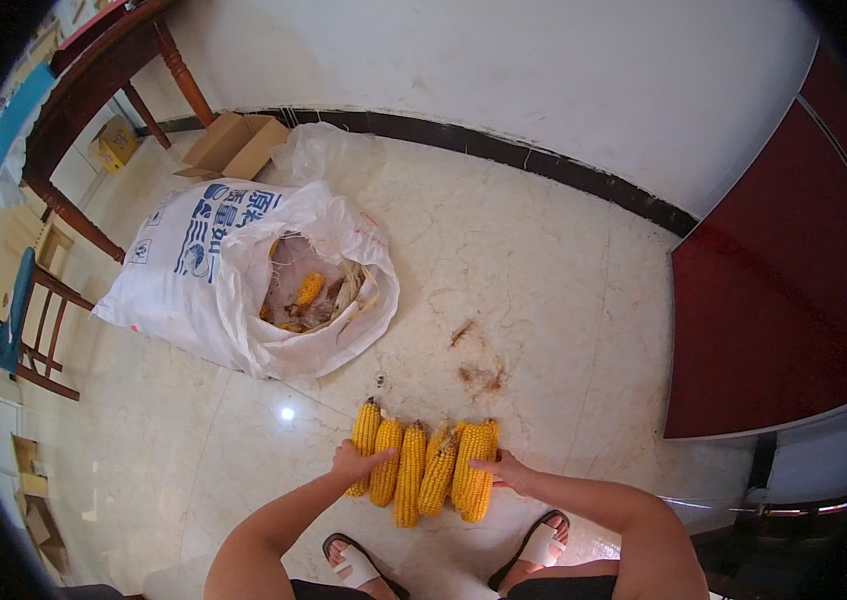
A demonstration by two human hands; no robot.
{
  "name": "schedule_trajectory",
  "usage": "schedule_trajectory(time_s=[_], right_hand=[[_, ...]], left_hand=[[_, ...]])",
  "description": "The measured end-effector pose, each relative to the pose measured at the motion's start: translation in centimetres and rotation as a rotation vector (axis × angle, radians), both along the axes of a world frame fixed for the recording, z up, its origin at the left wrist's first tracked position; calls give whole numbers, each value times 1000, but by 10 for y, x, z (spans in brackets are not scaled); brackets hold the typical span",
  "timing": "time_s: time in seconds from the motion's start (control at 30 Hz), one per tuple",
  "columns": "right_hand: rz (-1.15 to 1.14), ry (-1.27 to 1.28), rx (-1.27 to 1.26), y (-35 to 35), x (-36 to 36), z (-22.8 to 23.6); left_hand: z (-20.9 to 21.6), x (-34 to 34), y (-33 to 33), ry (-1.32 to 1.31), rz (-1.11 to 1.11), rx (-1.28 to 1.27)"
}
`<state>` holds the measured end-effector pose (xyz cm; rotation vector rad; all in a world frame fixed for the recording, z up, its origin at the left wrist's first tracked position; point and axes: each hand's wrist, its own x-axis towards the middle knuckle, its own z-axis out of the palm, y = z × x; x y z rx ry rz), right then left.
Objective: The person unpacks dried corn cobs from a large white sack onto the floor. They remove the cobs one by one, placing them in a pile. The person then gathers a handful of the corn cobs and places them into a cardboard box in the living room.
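Observation:
Several yellow corn cobs (409,474) lie side by side in a row on the floor in front of my feet. At the row's left end, my left hand (355,462) grips the outermost cob (365,432), its thumb across the kernels and its other fingers largely hidden at the side. My right hand (506,470) holds the cob at the right end (479,480) the same way, thumb on top. One cob right of the middle (437,474) has dark, patchy kernels.
Beyond the cobs, a white woven sack (183,265) lies open, with a cob piece (310,289) and husks inside. Corn silk scraps (481,378) litter the floor. A cardboard box (233,145), wooden table (93,90) and chair (28,320) stand left; a dark red panel (773,270) stands right.

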<state>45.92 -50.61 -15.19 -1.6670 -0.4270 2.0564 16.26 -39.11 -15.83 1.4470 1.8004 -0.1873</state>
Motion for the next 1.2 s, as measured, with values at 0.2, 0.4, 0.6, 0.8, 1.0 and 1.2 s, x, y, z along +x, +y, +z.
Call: schedule_trajectory(time_s=[0.2, 0.4, 0.6, 0.8, 1.0, 1.2], right_hand=[[11, 32, 4, 7, 1, 16], [-62, 33, 197, 12, -22, 21], [-84, 12, 404, 28, -46, 28], [57, -303, 335, 54, -90, 62], [-146, 13, 259, 38, -101, -1], [-136, -136, 217, 39, -97, 1]], left_hand=[[21, 0, -1, -464, 136, -199], [-73, -29, -18, -516, 245, -101], [-46, -17, -32, -333, 194, -7], [-33, -12, -36, -393, 171, 56], [-6, 9, -45, -157, -15, 388], [13, 3, -64, -115, 402, 241]])
